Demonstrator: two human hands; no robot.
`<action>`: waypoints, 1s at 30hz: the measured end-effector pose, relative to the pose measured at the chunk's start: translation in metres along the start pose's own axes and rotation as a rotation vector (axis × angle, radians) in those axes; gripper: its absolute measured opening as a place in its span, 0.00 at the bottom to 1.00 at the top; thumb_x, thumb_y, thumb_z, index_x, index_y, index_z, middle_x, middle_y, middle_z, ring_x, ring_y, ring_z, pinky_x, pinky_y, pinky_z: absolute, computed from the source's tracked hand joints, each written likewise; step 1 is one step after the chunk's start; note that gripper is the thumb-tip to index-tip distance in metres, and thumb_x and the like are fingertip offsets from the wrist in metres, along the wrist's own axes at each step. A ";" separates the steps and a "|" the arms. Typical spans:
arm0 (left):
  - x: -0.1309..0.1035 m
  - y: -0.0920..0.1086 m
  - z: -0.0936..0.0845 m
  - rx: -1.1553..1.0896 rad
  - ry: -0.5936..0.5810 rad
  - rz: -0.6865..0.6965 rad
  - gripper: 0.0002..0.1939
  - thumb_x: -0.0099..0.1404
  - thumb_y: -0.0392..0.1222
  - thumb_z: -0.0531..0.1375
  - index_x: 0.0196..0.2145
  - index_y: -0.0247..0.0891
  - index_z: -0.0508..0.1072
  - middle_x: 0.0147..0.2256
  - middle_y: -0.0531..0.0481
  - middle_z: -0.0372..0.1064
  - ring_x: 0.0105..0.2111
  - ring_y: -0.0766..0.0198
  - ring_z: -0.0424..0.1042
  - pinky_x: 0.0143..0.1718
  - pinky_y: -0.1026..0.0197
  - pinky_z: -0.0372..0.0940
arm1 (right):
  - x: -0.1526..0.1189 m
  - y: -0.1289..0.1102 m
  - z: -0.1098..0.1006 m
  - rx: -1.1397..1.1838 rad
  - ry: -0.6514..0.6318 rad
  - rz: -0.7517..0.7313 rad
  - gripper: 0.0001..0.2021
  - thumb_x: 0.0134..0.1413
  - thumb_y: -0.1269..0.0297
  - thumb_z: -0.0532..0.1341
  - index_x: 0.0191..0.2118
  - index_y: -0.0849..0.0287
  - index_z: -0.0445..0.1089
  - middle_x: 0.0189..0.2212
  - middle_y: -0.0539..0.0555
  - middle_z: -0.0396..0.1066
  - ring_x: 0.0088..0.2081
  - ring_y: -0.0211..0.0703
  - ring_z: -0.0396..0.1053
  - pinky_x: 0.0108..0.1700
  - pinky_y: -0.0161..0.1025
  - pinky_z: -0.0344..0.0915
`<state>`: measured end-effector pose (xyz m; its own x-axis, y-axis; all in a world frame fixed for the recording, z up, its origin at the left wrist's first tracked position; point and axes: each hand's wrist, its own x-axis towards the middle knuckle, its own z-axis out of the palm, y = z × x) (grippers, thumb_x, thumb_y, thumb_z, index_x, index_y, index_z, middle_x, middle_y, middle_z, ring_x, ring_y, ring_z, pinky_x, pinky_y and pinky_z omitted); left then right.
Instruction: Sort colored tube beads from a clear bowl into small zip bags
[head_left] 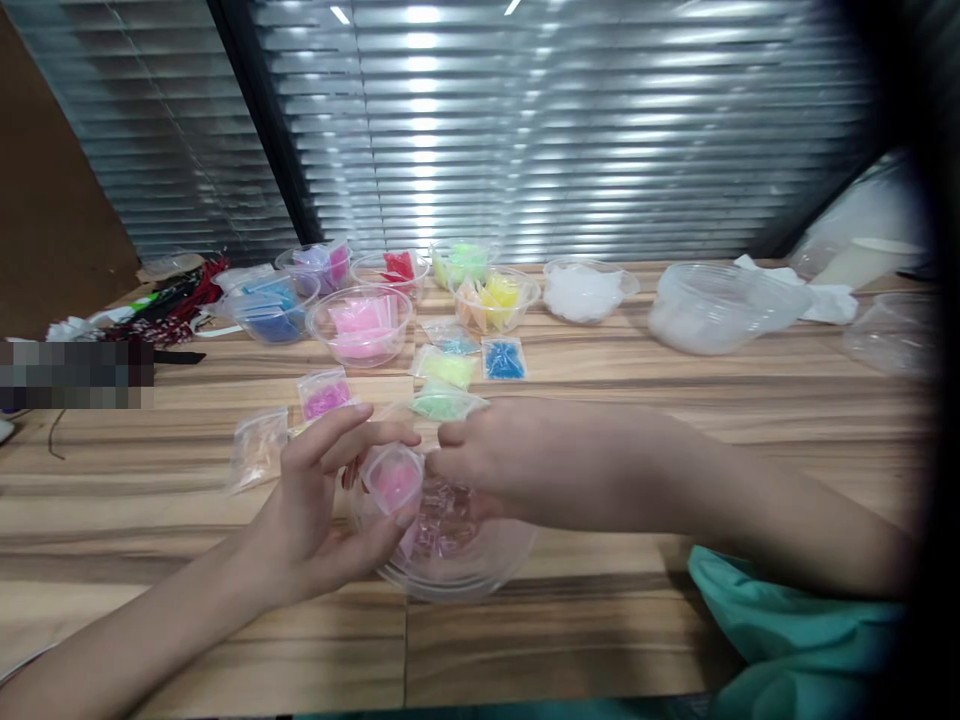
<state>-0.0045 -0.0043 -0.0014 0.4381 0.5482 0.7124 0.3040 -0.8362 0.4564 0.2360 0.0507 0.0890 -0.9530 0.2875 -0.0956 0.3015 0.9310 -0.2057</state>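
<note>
My left hand (319, 520) is closed round a small clear plastic cup (394, 484) with something pink in it, thumb on the near side and fingers on the far side. Beside the cup, my right hand (495, 462) has its fingers curled together; what they pinch, if anything, is hidden. Beneath both hands stands a large clear bowl (487, 575), with shiny transparent pieces (446, 520) inside it. Just beyond the hands lie a pale green packet (442, 404), a yellow-green packet (448, 370) and a bag of magenta bits (327, 398).
Across the back stand several clear bowls with coloured packets, among them a pink one (365, 316). A bowl of white stuff (585, 292) and stacked tubs (712, 310) are to the right. Flat bags, one blue (504, 359), one clear (259, 447), lie nearer. Cords (176, 305) heap at left.
</note>
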 end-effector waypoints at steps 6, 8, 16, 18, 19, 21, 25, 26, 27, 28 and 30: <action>0.001 0.003 -0.001 0.021 -0.019 -0.035 0.48 0.62 0.30 0.69 0.71 0.47 0.47 0.48 0.43 0.76 0.43 0.54 0.81 0.36 0.49 0.80 | 0.021 -0.001 0.021 0.023 -0.201 -0.166 0.08 0.64 0.76 0.60 0.34 0.66 0.76 0.29 0.55 0.76 0.25 0.38 0.63 0.26 0.37 0.54; 0.002 0.003 -0.002 0.025 -0.014 -0.033 0.48 0.62 0.30 0.69 0.71 0.46 0.47 0.47 0.42 0.76 0.42 0.54 0.81 0.36 0.50 0.80 | 0.023 -0.001 0.022 0.030 -0.213 -0.185 0.09 0.65 0.76 0.59 0.34 0.65 0.75 0.31 0.55 0.77 0.27 0.39 0.64 0.27 0.38 0.55; 0.000 0.001 -0.002 0.032 -0.013 -0.018 0.47 0.62 0.32 0.69 0.70 0.48 0.49 0.49 0.42 0.77 0.43 0.53 0.82 0.39 0.47 0.80 | 0.019 -0.002 0.017 0.209 -0.158 -0.349 0.20 0.59 0.81 0.57 0.22 0.56 0.51 0.23 0.46 0.63 0.26 0.36 0.59 0.31 0.37 0.56; 0.000 0.001 -0.002 0.024 -0.014 -0.022 0.48 0.62 0.31 0.69 0.71 0.49 0.48 0.49 0.43 0.77 0.44 0.53 0.82 0.40 0.47 0.80 | 0.022 0.001 0.017 0.265 -0.163 -0.402 0.20 0.57 0.82 0.57 0.23 0.56 0.49 0.24 0.46 0.60 0.27 0.36 0.58 0.32 0.36 0.56; 0.000 0.001 -0.002 0.020 -0.017 -0.024 0.49 0.62 0.31 0.69 0.71 0.49 0.48 0.50 0.43 0.77 0.45 0.53 0.81 0.40 0.47 0.80 | 0.024 0.002 0.017 0.288 -0.158 -0.429 0.19 0.56 0.83 0.57 0.24 0.56 0.50 0.25 0.46 0.59 0.28 0.36 0.57 0.32 0.36 0.56; -0.001 0.001 -0.002 0.007 -0.026 -0.021 0.49 0.62 0.30 0.69 0.71 0.48 0.47 0.50 0.43 0.76 0.46 0.53 0.81 0.41 0.48 0.80 | 0.027 0.003 0.016 0.316 -0.149 -0.464 0.17 0.55 0.83 0.58 0.25 0.56 0.52 0.27 0.46 0.60 0.30 0.35 0.58 0.33 0.35 0.56; 0.000 0.001 -0.003 -0.011 -0.035 -0.017 0.48 0.63 0.31 0.69 0.71 0.47 0.48 0.50 0.42 0.76 0.46 0.53 0.81 0.42 0.47 0.80 | 0.025 0.001 0.016 0.308 -0.067 -0.444 0.15 0.60 0.80 0.58 0.25 0.58 0.57 0.28 0.46 0.64 0.31 0.35 0.59 0.33 0.35 0.56; 0.000 0.002 -0.003 -0.009 -0.032 -0.022 0.47 0.63 0.31 0.69 0.70 0.48 0.48 0.50 0.43 0.76 0.46 0.53 0.81 0.42 0.47 0.80 | 0.023 0.000 0.016 0.280 -0.046 -0.418 0.16 0.62 0.79 0.57 0.25 0.58 0.57 0.28 0.47 0.65 0.31 0.35 0.59 0.33 0.35 0.56; 0.000 0.002 -0.003 -0.002 -0.029 -0.030 0.47 0.63 0.31 0.69 0.70 0.49 0.48 0.50 0.43 0.76 0.46 0.53 0.81 0.42 0.47 0.80 | 0.020 -0.001 0.016 0.248 -0.025 -0.385 0.16 0.63 0.79 0.57 0.24 0.58 0.58 0.27 0.47 0.66 0.30 0.35 0.60 0.33 0.35 0.56; 0.000 0.002 -0.003 0.007 -0.023 -0.036 0.47 0.63 0.32 0.69 0.70 0.50 0.48 0.50 0.44 0.76 0.46 0.53 0.81 0.42 0.47 0.80 | 0.019 -0.003 0.016 0.218 -0.014 -0.352 0.17 0.64 0.78 0.58 0.24 0.58 0.58 0.27 0.47 0.66 0.30 0.35 0.60 0.33 0.36 0.56; 0.000 0.002 -0.003 0.020 -0.017 -0.047 0.48 0.62 0.32 0.70 0.70 0.50 0.48 0.50 0.44 0.76 0.45 0.53 0.81 0.42 0.46 0.80 | 0.016 -0.005 0.016 0.166 -0.034 -0.286 0.18 0.66 0.74 0.59 0.23 0.58 0.59 0.25 0.47 0.68 0.27 0.36 0.58 0.30 0.37 0.54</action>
<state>-0.0060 -0.0063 0.0013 0.4374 0.5876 0.6808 0.3412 -0.8089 0.4789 0.2197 0.0472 0.0728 -0.9990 0.0095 -0.0427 0.0252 0.9229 -0.3842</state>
